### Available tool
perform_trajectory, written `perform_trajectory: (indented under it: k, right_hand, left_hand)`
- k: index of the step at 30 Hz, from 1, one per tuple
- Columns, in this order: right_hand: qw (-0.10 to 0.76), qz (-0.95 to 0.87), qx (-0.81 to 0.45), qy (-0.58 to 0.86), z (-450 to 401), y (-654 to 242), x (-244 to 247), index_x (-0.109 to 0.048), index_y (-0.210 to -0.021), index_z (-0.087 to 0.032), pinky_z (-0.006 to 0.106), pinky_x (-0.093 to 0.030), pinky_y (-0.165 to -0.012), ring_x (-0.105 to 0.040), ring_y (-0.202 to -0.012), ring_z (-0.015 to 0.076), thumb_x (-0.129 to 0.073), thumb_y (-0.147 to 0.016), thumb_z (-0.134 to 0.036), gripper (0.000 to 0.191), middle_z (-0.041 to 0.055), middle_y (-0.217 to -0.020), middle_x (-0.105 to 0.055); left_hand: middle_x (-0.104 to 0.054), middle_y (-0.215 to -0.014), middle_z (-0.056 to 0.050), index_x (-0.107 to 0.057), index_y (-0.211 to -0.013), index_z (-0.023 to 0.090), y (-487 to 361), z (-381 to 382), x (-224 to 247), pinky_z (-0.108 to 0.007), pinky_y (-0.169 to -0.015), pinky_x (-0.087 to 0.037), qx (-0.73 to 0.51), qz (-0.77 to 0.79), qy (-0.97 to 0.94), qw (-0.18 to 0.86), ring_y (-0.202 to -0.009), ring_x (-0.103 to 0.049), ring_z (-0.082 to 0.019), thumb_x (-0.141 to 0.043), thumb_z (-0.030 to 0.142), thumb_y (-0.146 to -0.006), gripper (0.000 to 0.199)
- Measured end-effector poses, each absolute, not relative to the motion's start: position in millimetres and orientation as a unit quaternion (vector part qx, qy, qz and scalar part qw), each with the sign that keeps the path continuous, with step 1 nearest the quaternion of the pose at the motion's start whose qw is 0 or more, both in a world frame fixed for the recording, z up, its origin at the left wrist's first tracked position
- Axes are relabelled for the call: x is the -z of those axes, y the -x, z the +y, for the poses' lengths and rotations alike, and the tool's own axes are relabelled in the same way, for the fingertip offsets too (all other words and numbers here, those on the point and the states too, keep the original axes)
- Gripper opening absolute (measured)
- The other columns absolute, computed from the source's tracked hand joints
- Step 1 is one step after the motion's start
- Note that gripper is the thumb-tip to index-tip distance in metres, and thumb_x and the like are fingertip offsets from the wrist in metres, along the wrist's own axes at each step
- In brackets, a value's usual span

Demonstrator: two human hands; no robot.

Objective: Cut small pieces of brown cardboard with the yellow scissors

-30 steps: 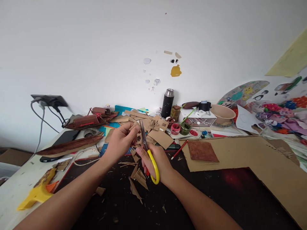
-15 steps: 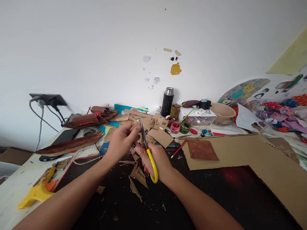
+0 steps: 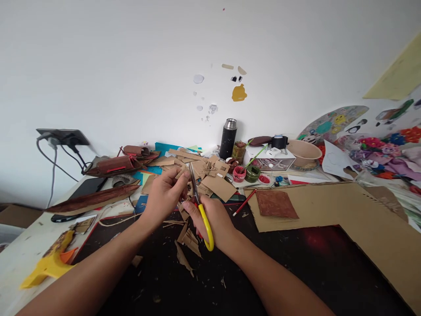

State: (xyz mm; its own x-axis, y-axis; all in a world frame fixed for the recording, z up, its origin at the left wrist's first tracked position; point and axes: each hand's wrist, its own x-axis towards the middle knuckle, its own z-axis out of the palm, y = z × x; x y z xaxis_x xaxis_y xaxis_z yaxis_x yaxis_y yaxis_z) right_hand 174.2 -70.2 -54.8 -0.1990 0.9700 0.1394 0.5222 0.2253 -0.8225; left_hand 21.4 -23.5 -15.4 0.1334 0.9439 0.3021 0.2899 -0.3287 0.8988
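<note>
My right hand (image 3: 213,219) is wrapped round the yellow handle of the scissors (image 3: 208,230), whose metal blades point up and away. Close to the blades on the left, my left hand (image 3: 167,191) pinches a small piece of cardboard (image 3: 181,172), mostly covered by the fingers. Beyond both hands lies a heap of cardboard scraps (image 3: 219,186). Below them, torn strips (image 3: 190,242) rest on the dark mat (image 3: 230,281).
A large cardboard sheet (image 3: 315,204) with a brown-painted square (image 3: 276,204) lies at right. Behind stand a black flask (image 3: 228,139) and paint jars (image 3: 252,173). Brown model boats (image 3: 115,164) and a yellow glue gun (image 3: 49,265) are at left.
The view has shifted slightly. The scissors have tilted a little in my right hand, with their handle slightly further left. Both hands keep their holds.
</note>
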Motion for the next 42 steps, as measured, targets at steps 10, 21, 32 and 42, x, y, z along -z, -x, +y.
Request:
perform_trajectory:
  k: [10, 21, 32, 42]
  right_hand:
    - [0.334, -0.711, -0.305, 0.538, -70.0, -173.8, 54.6, -0.071, -0.098, -0.023, 0.03, -0.043, -0.061, -0.067, -0.065, 0.0236, -0.06, -0.104, -0.058, 0.038, 0.0019, -0.064, -0.065]
    - [0.313, -0.725, -0.282, 0.545, -69.8, -173.6, 54.1, -0.071, -0.103, -0.021, 0.031, -0.043, -0.067, -0.072, -0.078, 0.0263, -0.061, -0.105, -0.054, 0.035, 0.0077, -0.085, -0.077]
    - [0.301, -0.733, -0.268, 0.548, -69.8, -173.4, 55.1, -0.071, -0.109, -0.02, 0.031, -0.045, -0.072, -0.075, -0.085, 0.0277, -0.063, -0.105, -0.052, 0.033, 0.0093, -0.094, -0.081]
    - [0.314, -0.726, -0.285, 0.541, -70.9, -172.4, 54.2, -0.073, -0.11, -0.019, 0.031, -0.045, -0.069, -0.073, -0.08, 0.0269, -0.062, -0.105, -0.052, 0.035, 0.0088, -0.09, -0.08]
  left_hand:
    - [-0.056, -0.052, 0.004, -0.051, -0.067, 0.023, -22.4, -24.1, 13.1, -0.024, -0.049, -0.043, -0.472, 0.461, -0.661, 0.357, -0.047, -0.054, -0.013, -0.059, 0.036, -0.098, 0.034]
    - [-0.057, -0.051, 0.003, -0.053, -0.067, 0.023, -22.7, -24.5, 11.8, -0.024, -0.049, -0.045, -0.474, 0.463, -0.636, 0.396, -0.046, -0.054, -0.014, -0.058, 0.037, -0.099, 0.035]
    - [-0.057, -0.049, 0.004, -0.051, -0.067, 0.024, -23.5, -25.3, 12.3, -0.025, -0.047, -0.043, -0.477, 0.483, -0.65, 0.342, -0.045, -0.055, -0.014, -0.06, 0.035, -0.096, 0.033]
    - [-0.056, -0.05, 0.004, -0.05, -0.067, 0.024, -22.8, -24.8, 14.4, -0.025, -0.048, -0.043, -0.476, 0.481, -0.655, 0.337, -0.045, -0.054, -0.013, -0.058, 0.034, -0.097, 0.032]
